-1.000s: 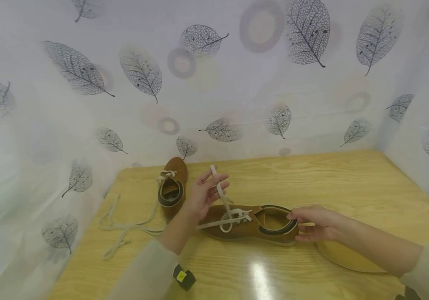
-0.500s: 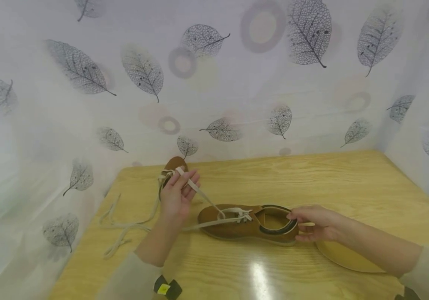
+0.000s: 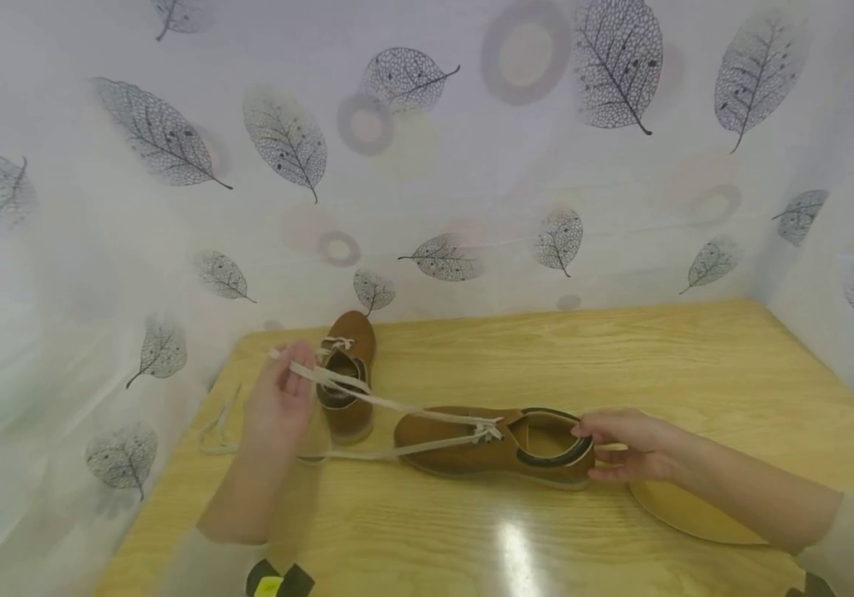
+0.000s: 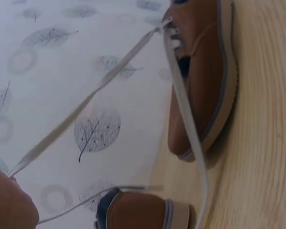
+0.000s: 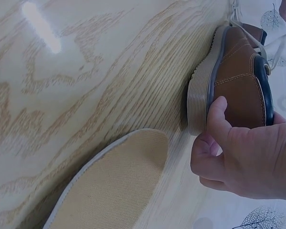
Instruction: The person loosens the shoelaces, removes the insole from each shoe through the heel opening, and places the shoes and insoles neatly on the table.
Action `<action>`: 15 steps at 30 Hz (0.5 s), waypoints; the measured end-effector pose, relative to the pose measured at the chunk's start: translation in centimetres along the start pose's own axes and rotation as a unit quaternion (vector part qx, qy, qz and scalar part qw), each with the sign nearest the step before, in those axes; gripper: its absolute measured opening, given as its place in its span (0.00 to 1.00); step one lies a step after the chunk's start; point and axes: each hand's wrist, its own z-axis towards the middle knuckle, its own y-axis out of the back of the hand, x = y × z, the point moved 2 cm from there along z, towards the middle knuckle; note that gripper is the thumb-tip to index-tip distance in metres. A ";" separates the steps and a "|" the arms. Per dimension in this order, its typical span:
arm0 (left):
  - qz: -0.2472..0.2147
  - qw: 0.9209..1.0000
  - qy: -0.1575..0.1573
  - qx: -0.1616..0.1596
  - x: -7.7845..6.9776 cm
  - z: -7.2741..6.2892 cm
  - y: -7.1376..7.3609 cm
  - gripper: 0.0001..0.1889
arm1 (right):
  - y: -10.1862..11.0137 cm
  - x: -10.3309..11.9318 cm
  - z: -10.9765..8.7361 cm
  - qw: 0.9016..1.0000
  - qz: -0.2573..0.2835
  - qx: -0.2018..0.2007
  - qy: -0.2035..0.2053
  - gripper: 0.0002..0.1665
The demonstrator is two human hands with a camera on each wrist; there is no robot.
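Note:
A brown lace-up shoe (image 3: 472, 460) stands on the table with its toe to the left. My right hand (image 3: 636, 444) grips it at the heel, thumb by the collar; the right wrist view shows fingers against the heel's brown side (image 5: 233, 102). My left hand (image 3: 278, 410), raised left of the toe, pinches a pale flat shoelace (image 3: 397, 405) that stretches taut from the eyelets. Another lace end (image 3: 375, 454) runs low past the toe to the left. In the left wrist view, only part of the left hand (image 4: 9, 205) shows.
A second brown shoe (image 3: 352, 332) stands behind on the left, toe toward the wall. A tan insole (image 3: 676, 510) lies partly under my right forearm. Loose lace (image 3: 218, 435) lies near the table's left edge. Leaf-patterned sheeting (image 3: 502, 182) surrounds the wooden table (image 3: 621, 356).
My left hand has moved left, away from the shoe, drawing the lace out. The small loop over the eyelets has pulled straight. The right hand and shoe have stayed put.

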 end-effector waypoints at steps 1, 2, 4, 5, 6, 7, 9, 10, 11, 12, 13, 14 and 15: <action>-0.028 1.000 0.007 -0.006 -0.5 0.0 0.2 0.18 | 0.0 0.0 0.0 1.000 0.000 0.001 0.000 0.05; -0.055 0.998 0.014 -0.014 -1.0 0.0 0.4 0.17 | 0.0 0.0 0.0 1.000 0.001 0.001 0.000 0.06; -0.090 0.995 0.023 -0.029 -1.8 0.0 1.0 0.18 | 0.1 0.0 -0.1 1.000 0.000 0.001 0.000 0.07; -0.104 0.994 0.028 -0.038 -2.2 0.0 1.3 0.18 | 0.1 0.0 -0.1 1.000 0.000 0.001 0.000 0.08; -0.117 0.992 0.033 -0.045 -2.6 0.1 1.6 0.19 | 0.1 0.0 -0.1 1.000 0.001 0.002 0.000 0.07; -0.130 0.990 0.036 -0.051 -3.0 0.1 1.8 0.20 | 0.1 0.0 -0.1 1.000 0.001 0.003 0.000 0.07; -0.139 0.988 0.040 -0.060 -3.7 0.1 2.4 0.22 | 0.1 0.0 -0.1 1.000 0.001 0.002 0.000 0.07; -0.144 0.987 0.043 -0.063 -4.1 0.1 2.7 0.22 | 0.1 0.0 -0.1 1.000 0.002 0.001 0.000 0.07; -0.149 0.986 0.043 -0.064 -4.5 0.2 3.0 0.23 | 0.1 0.0 -0.1 1.000 0.003 0.001 -0.001 0.06; -0.155 0.985 0.043 -0.067 -4.8 0.2 3.3 0.23 | 0.1 0.0 -0.1 1.000 0.003 0.000 -0.001 0.06; -0.159 0.984 0.042 -0.069 -5.1 0.2 3.6 0.22 | 0.1 0.0 -0.1 1.000 0.003 0.000 -0.002 0.06; -0.163 0.983 0.043 -0.071 -5.5 0.3 3.9 0.22 | 0.1 0.0 -0.1 1.000 0.003 -0.001 -0.003 0.07; -0.166 0.983 0.042 -0.074 -5.8 0.4 4.2 0.22 | 0.1 0.0 -0.1 1.000 0.003 0.002 -0.002 0.07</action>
